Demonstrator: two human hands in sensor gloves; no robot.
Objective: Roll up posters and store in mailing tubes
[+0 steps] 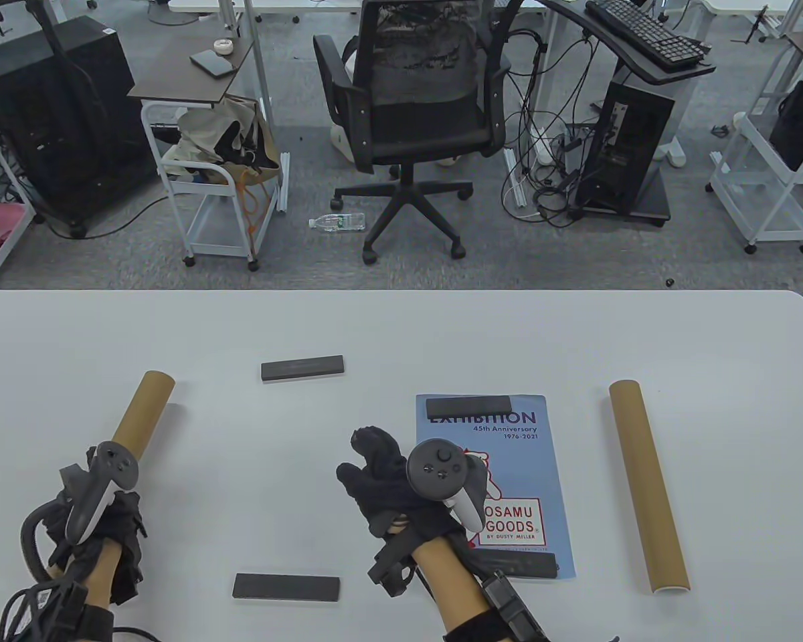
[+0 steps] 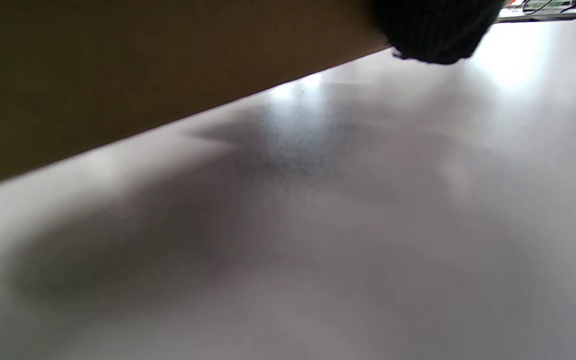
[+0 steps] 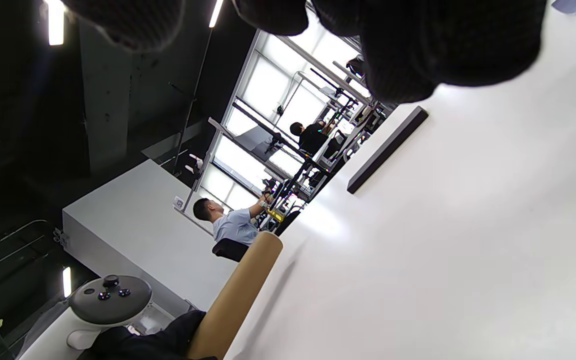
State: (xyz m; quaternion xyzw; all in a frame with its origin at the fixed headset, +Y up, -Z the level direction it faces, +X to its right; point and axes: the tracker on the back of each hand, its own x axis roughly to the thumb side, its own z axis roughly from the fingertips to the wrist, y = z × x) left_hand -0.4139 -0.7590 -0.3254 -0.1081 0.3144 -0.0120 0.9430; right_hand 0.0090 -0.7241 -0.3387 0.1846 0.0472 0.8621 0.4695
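Left hand (image 1: 100, 515) grip clamps tube (image 1: 148, 409); right hand (image 1: 388, 478) fingers relaxed, apart; poster (image 1: 508, 488) only in table view.

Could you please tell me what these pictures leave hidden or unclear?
- Left hand: table view, tracker hides its fingers on the left tube.
- Left wrist view: blurred; that tube's ends are cut off.
- Poster: table view, right hand and two dark bars cover print.

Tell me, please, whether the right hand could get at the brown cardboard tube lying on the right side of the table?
Probably yes: the right hand holds nothing, and only the flat blue poster lies between it and the brown cardboard tube, with bare white table around it.
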